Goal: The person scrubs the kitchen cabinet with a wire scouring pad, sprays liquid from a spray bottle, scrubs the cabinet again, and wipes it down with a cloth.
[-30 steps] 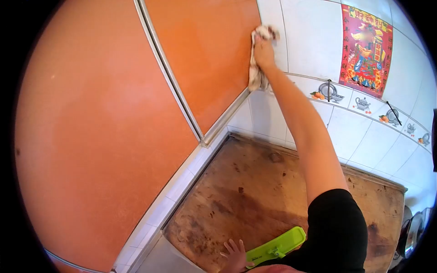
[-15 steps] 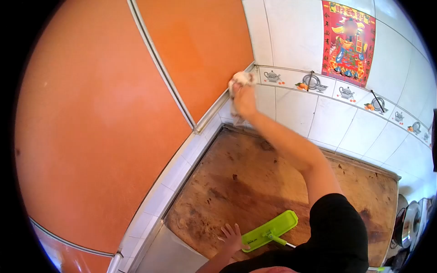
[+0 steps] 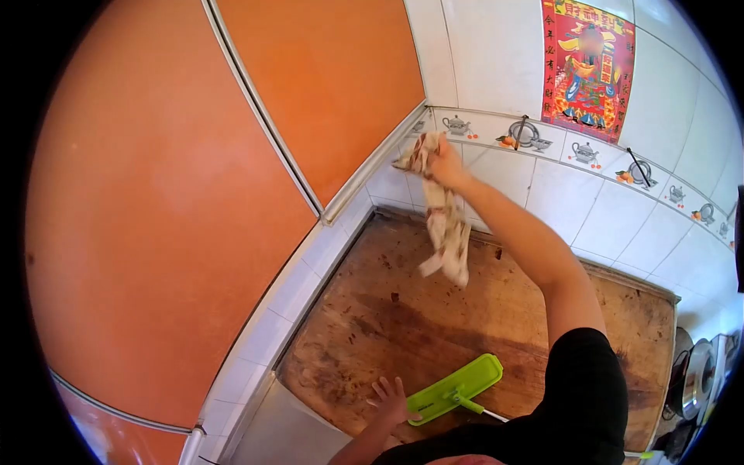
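My right hand (image 3: 449,168) is closed round a cream and brown patterned cloth (image 3: 443,225), whose loose end hangs down over the far corner of the wooden board. It is held near the tiled corner, apart from the orange panel (image 3: 325,85). Down at the board's near edge, my left hand (image 3: 390,403) rests with its fingers spread. Beside it lies a green flat mop head (image 3: 457,387) with a pale handle, and my thumb is close to its left end; I cannot tell if they touch.
The stained wooden board (image 3: 364,310) fills the corner. White tiles (image 3: 562,190) with a teapot-patterned band and small hooks line the wall, under a red poster (image 3: 587,66). Metal cookware (image 3: 694,380) stands at the right. A silver frame edges the orange panels.
My right hand has come away from the panel's frame, moving right and slightly down. The cloth, bunched before, now hangs loose. My left hand and the mop have hardly moved.
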### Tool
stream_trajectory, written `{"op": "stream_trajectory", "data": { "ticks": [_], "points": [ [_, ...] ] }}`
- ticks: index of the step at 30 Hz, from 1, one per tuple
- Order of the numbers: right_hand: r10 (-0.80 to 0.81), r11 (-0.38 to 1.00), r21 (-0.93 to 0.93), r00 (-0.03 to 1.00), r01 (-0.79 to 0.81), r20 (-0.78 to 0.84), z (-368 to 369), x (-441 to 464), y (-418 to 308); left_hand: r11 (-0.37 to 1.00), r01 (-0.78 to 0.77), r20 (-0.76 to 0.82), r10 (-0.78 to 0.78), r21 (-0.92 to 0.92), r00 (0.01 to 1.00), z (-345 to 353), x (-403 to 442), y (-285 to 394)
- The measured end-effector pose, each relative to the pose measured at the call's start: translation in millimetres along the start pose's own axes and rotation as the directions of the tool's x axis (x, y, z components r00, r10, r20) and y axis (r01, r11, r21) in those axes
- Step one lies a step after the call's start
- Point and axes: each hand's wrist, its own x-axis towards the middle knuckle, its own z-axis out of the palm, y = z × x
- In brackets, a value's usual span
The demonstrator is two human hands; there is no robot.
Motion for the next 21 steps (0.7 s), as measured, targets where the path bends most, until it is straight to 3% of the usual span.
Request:
{"op": "stream_trajectory", "data": {
  "ticks": [2,5,8,9,12,13,16,20,21],
  "points": [
    [-0.139,0.965,-0.233,0.988,0.121,-0.06,-9,28,-2,1.0,0.008,0.003,-0.008,-0.009,1.0,0,2,-1],
    [-0.11,0.879,-0.477,0.977,0.009,-0.183,4,78,32,0.999,-0.033,-0.027,0.032,-0.039,0.999,-2,-3,-4],
    [-0.134,0.899,-0.434,0.981,0.059,-0.143,19,106,54,0.998,-0.045,-0.043,0.044,-0.041,0.998,0,-3,-5],
    [-0.133,0.841,-0.53,0.991,0.107,-0.011,20,117,52,0.998,-0.05,-0.038,0.048,-0.043,0.998,-3,-3,-5],
    [0.18,0.894,-0.395,0.976,-0.213,-0.119,29,118,51,0.997,-0.067,-0.042,0.065,-0.048,0.997,-2,-5,-8],
    [0.171,0.846,-0.484,0.974,-0.223,-0.148,34,117,53,0.996,-0.081,-0.068,0.077,-0.048,0.995,2,-6,-10],
    [0.078,0.823,-0.551,0.988,-0.138,-0.131,31,113,44,0.995,-0.096,-0.121,0.092,-0.031,0.988,6,-5,-9],
    [-0.035,0.842,-0.537,0.999,0.047,0.032,15,84,28,0.995,-0.095,-0.103,0.093,-0.011,0.99,6,-3,-9],
    [-0.204,0.873,-0.432,0.974,0.227,0.101,9,74,38,0.995,-0.095,-0.105,0.093,-0.009,0.99,4,1,-9]
  ]
}}
